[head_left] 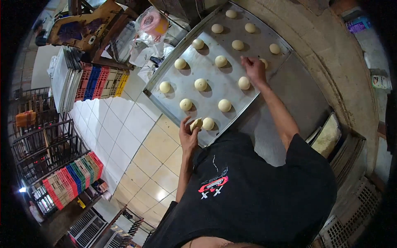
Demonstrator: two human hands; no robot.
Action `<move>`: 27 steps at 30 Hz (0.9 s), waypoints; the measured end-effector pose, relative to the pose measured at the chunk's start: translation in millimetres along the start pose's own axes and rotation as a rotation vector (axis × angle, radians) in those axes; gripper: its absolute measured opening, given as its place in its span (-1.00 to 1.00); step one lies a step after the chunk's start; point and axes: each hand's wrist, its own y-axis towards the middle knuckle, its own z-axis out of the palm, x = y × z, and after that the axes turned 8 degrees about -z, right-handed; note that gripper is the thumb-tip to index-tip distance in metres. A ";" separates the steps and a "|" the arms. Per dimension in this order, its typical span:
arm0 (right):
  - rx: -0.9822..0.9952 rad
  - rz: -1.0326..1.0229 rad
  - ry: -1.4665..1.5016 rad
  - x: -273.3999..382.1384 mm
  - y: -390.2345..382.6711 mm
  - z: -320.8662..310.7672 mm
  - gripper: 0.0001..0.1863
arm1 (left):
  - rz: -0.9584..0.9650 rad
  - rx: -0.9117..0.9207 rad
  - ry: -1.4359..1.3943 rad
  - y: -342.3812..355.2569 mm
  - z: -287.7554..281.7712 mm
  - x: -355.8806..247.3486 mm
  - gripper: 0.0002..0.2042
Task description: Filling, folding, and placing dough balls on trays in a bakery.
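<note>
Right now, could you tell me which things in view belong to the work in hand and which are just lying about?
In use:
- metal baking tray
- dough balls in rows on it
- dough ball in the left hand
- right hand at a ball on the tray

Lying about:
- stacked coloured crates
- plastic bag
- stack of trays
- floor racks

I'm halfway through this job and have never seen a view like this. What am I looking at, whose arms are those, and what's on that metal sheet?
This is one picture from a wide camera worn on a person's head, looking down, so straight edges bend near the rim. There is no machine: the two bare arms belong to the wearer, in a black shirt. A metal baking tray lies on a grey counter and carries rows of round dough balls. The left hand, at the tray's near edge, holds one dough piece in its fingers. The right hand reaches across the tray, touching it among the balls. Stacked coloured crates stand on the tiled floor.
</note>
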 end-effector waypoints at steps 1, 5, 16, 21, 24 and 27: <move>-0.003 -0.002 0.001 -5.6 10.5 -0.6 -0.67 | -0.026 -0.014 0.011 -2.5 -2.1 1.9 -0.50; -0.183 -0.192 0.038 -36.2 55.2 8.0 -0.83 | -0.056 -0.040 0.025 -9.5 -6.0 6.6 -0.51; -0.169 -0.285 -0.287 -51.7 111.6 38.0 -0.79 | -0.037 -0.073 0.018 -10.5 -1.6 11.8 -0.53; -0.135 -0.355 -0.347 -60.2 115.3 37.2 -0.84 | -0.051 -0.091 0.013 -9.8 1.0 7.1 -0.53; -0.182 -0.274 -0.265 -60.8 118.5 39.4 -0.83 | -0.055 -0.076 0.007 -8.1 7.1 2.3 -0.53; -0.079 -0.510 -0.640 -44.0 106.7 40.6 -0.72 | -0.065 -0.080 0.077 -6.6 10.3 -6.1 -0.53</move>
